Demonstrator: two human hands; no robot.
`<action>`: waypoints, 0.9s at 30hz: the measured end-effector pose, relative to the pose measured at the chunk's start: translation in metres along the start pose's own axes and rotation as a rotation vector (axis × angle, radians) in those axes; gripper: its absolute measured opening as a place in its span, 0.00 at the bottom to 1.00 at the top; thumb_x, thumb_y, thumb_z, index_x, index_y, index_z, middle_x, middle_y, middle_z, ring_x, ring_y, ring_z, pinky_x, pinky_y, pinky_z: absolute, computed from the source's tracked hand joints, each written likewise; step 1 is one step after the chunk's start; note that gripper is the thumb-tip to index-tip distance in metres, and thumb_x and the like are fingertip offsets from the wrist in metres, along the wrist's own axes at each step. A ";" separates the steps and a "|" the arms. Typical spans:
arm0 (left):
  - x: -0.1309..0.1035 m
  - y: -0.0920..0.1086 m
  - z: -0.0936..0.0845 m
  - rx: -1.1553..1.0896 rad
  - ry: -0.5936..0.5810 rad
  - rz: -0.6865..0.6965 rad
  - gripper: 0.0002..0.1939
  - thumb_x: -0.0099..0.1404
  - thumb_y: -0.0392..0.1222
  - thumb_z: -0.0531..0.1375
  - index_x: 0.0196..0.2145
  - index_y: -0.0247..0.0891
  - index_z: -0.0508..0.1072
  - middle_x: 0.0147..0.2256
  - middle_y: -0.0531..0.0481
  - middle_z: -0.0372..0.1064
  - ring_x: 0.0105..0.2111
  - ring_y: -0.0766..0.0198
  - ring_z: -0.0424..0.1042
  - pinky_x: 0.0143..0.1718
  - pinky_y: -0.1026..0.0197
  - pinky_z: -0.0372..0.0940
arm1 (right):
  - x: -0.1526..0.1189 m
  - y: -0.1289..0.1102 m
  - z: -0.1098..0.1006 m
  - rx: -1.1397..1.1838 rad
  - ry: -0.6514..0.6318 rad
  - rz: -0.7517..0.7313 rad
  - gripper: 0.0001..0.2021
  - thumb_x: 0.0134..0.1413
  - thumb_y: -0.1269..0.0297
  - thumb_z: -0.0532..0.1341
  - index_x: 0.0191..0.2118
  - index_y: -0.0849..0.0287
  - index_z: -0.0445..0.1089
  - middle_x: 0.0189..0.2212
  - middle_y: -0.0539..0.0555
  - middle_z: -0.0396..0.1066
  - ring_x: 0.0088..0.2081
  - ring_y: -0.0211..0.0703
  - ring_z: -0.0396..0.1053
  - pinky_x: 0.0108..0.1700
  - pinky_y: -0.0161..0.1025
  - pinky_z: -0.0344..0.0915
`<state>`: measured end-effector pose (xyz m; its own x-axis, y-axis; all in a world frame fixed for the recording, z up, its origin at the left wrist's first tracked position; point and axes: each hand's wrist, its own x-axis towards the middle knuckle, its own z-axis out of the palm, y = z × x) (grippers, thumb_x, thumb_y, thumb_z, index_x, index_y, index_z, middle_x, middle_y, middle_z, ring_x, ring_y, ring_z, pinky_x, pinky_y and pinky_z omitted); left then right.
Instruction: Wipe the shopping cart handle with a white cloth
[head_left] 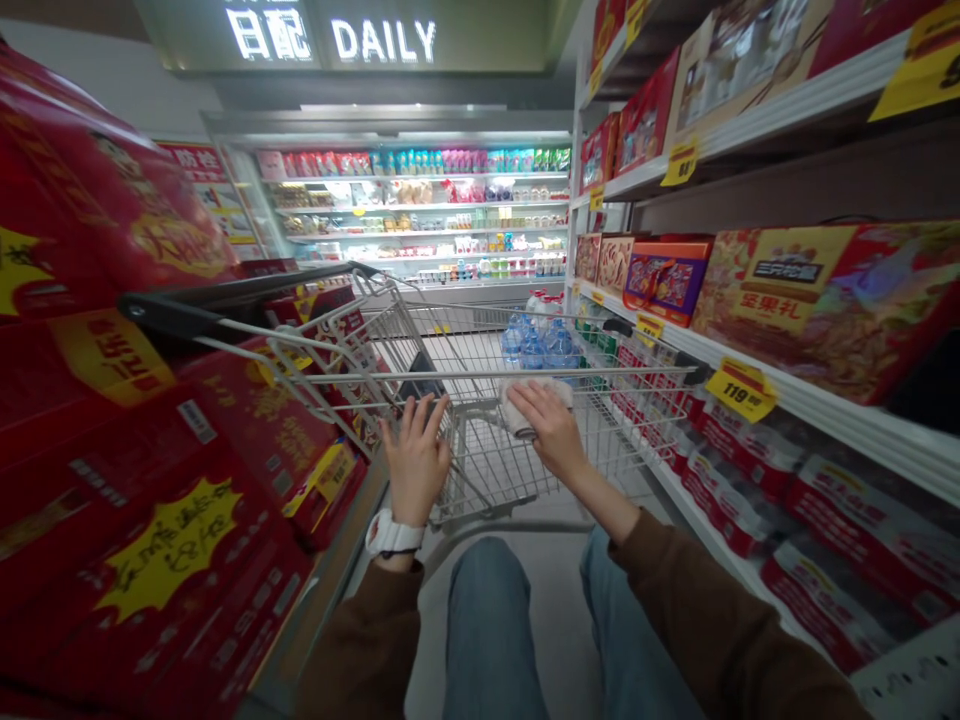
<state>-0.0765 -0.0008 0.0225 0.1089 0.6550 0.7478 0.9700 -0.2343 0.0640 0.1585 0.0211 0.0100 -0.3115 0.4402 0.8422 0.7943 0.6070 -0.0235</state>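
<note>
A metal shopping cart [480, 470] stands sideways across the aisle in front of my knees, its wire basket facing me. My right hand [546, 420] presses a pale folded cloth [519, 412] against the upper wires, just under the long horizontal bar. The fingers lie over the cloth. My left hand [417, 450], with a white watch on the wrist, is spread at the cart's lower left wires with nothing in it; whether the fingertips touch the metal is hard to tell. A black handle [176, 310] is at the cart's left end.
Red gift boxes [247, 420] are stacked close on the left. Shelves [750, 110] with boxes and yellow price tags line the right, above packed bottles [810, 500]. Blue-tinted water bottles [540, 345] stand behind the cart. A lit refrigerated display [427, 210] spans the back.
</note>
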 end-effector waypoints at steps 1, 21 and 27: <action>-0.001 -0.001 0.000 0.000 0.002 0.000 0.32 0.65 0.32 0.50 0.66 0.45 0.58 0.66 0.47 0.57 0.69 0.52 0.49 0.69 0.34 0.34 | -0.002 -0.002 0.002 -0.002 0.003 -0.014 0.41 0.42 0.86 0.49 0.65 0.57 0.62 0.63 0.53 0.64 0.68 0.45 0.54 0.68 0.52 0.55; 0.001 0.085 0.033 -0.105 -0.028 0.114 0.30 0.65 0.36 0.52 0.65 0.36 0.59 0.66 0.44 0.56 0.69 0.52 0.49 0.70 0.38 0.36 | -0.019 0.010 -0.013 -0.029 0.001 0.023 0.40 0.45 0.86 0.48 0.66 0.58 0.60 0.65 0.54 0.61 0.68 0.46 0.52 0.69 0.52 0.53; 0.005 0.087 0.038 -0.111 0.005 0.084 0.29 0.65 0.35 0.51 0.64 0.39 0.60 0.64 0.45 0.60 0.67 0.53 0.53 0.70 0.37 0.34 | -0.020 0.018 -0.009 -0.062 -0.018 0.029 0.38 0.44 0.86 0.49 0.64 0.60 0.63 0.64 0.56 0.63 0.68 0.48 0.54 0.68 0.52 0.55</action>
<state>0.0168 0.0096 0.0070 0.1876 0.6264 0.7566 0.9274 -0.3667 0.0736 0.1835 0.0176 -0.0021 -0.2969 0.4694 0.8316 0.8337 0.5521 -0.0141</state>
